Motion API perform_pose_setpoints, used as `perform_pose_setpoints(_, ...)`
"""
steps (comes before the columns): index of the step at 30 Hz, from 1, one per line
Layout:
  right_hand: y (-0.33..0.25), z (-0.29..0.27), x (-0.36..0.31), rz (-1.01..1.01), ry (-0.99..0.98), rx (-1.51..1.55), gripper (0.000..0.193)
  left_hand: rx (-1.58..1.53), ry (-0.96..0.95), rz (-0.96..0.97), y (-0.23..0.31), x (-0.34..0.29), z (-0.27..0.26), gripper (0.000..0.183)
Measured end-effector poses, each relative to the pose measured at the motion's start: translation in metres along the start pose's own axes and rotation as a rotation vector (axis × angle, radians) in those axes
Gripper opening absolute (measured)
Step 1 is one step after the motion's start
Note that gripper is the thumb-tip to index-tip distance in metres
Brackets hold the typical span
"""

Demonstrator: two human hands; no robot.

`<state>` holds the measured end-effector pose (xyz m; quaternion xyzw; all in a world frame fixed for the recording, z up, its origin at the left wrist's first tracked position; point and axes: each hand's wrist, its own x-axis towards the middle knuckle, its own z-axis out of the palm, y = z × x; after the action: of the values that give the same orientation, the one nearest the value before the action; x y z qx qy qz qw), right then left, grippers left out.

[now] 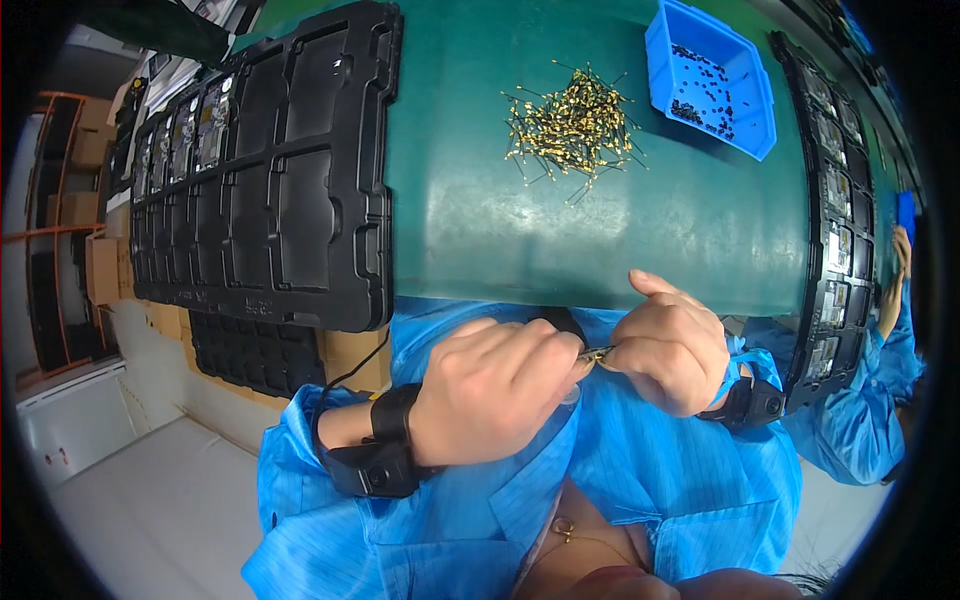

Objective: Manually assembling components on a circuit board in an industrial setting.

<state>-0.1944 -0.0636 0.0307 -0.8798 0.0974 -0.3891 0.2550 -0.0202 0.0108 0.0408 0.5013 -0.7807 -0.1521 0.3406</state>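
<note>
Close to my body, just off the table's near edge, my left hand [495, 385] and my right hand [668, 350] meet fingertip to fingertip. Both pinch a small piece with a gold-coloured part [597, 355]; the fingers cover most of it, so its exact kind is hidden. My right thumb sticks up. Beyond the hands, a loose pile of thin black pins with gold-coloured ends [572, 128] lies on the green table mat [490, 235]. A blue plastic bin [765, 110] at the far right holds many tiny black parts.
On the left, a large black moulded tray [305, 185] has flat metallic parts [212, 125] in some pockets. Another black tray [830, 240] with similar parts stands along the right edge. Beyond it, a co-worker in a blue sleeve [850, 430] sits; a hand [900, 255] shows.
</note>
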Motion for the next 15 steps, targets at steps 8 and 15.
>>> perform_pose_setpoints(8, -0.0017, 0.0009, 0.0003, 0.011, 0.008, -0.027, 0.018, -0.058, -0.028, -0.026, -0.0005, 0.0001, -0.0022, 0.015)
perform_pose_setpoints(15, -0.0048, -0.0031, 0.0054, 0.058, -0.054, -0.03, 0.015, -0.066, -0.044, -0.05, -0.0006, -0.0002, -0.0027, 0.014)
